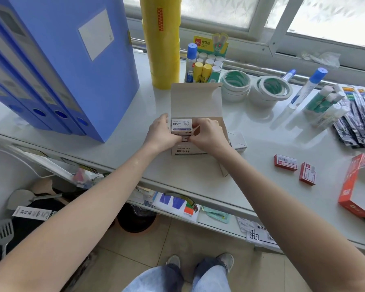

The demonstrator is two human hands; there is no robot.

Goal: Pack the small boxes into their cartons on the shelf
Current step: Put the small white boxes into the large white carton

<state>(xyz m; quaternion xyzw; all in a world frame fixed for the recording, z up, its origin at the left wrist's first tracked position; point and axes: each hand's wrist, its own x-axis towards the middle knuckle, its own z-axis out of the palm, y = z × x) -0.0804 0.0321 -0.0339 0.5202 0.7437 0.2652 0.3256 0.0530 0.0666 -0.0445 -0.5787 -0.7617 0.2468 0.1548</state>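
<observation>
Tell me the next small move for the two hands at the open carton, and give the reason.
Probably lower the small white box into the open carton and press it level. Both the left hand and the right hand pinch it at the carton's left end, and it sits above the rim, with the lid flap standing open behind.

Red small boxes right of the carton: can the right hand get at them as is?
Probably yes, once freed. The right hand is on the small box at the carton; bare shelf lies before the red small boxes.
</observation>
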